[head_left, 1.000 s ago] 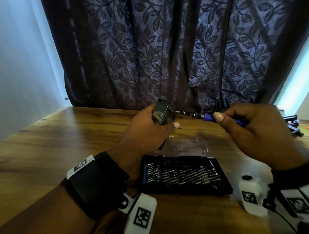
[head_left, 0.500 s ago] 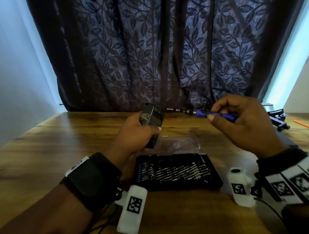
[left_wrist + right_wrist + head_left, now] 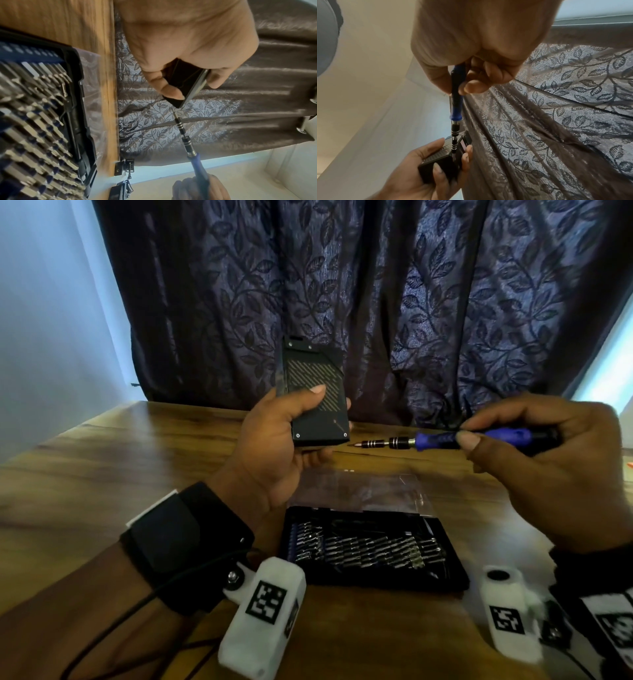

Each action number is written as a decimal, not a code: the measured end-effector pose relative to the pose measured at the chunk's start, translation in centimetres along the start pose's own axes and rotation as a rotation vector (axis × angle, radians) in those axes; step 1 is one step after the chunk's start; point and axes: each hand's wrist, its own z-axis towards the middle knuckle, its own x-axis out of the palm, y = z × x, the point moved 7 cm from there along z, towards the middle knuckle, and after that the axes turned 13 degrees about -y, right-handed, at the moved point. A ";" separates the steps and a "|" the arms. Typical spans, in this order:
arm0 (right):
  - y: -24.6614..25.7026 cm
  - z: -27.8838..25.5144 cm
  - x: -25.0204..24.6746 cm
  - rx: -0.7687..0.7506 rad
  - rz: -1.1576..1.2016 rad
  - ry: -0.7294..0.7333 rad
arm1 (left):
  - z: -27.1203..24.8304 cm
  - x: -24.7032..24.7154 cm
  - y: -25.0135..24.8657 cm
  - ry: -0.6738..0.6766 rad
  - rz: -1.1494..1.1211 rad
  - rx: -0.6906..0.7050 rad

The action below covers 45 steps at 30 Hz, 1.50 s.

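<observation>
My left hand (image 3: pixel 330 398) grips a black box-shaped device (image 3: pixel 315 371) and holds it upright above the table, thumb across its line-patterned face. Small screws show at the device's lower corners. My right hand (image 3: pixel 469 433) pinches a blue-handled precision screwdriver (image 3: pixel 442 440) that lies level, its tip just beside the device's lower right corner. In the left wrist view the screwdriver (image 3: pixel 200 170) points up at the device (image 3: pixel 181 81). The right wrist view shows the screwdriver (image 3: pixel 456 105) reaching down to the device (image 3: pixel 440 166).
An open black case of screwdriver bits (image 3: pixel 370 549) lies on the wooden table (image 3: pixel 85 474) below my hands, its clear lid (image 3: pixel 356 487) folded back. A dark leaf-patterned curtain (image 3: pixel 445 302) hangs behind. Small black parts (image 3: pixel 123 167) sit by the table's far edge.
My left hand has turned the device upright, with its patterned face towards me. The screwdriver has dropped from the device's top to its lower right corner.
</observation>
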 end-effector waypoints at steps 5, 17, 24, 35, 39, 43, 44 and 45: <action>1.0 -0.3 0.0 -0.009 0.016 -0.009 | -0.3 0.2 -0.4 0.071 -0.032 0.067; 1.6 -0.5 -0.4 -0.059 0.029 -0.068 | -0.4 0.4 -0.6 0.122 -0.037 0.136; 1.9 -0.5 -0.3 -0.081 0.015 -0.030 | -0.5 0.4 -0.8 0.120 -0.035 0.152; 1.8 -0.5 -0.4 -0.108 0.010 -0.029 | -0.4 0.2 -0.6 0.076 -0.014 0.148; 1.5 -0.6 -0.3 -0.089 0.026 -0.021 | -0.4 0.2 -0.5 0.074 0.000 0.147; 1.5 -0.6 -0.2 -0.088 0.034 -0.029 | -0.4 0.2 -0.4 0.080 0.011 0.157; 1.5 -0.6 -0.3 -0.088 0.035 -0.033 | -0.4 0.2 -0.4 0.083 0.011 0.160; 1.5 -0.6 -0.3 -0.085 0.036 -0.035 | -0.4 0.2 -0.4 0.085 0.011 0.161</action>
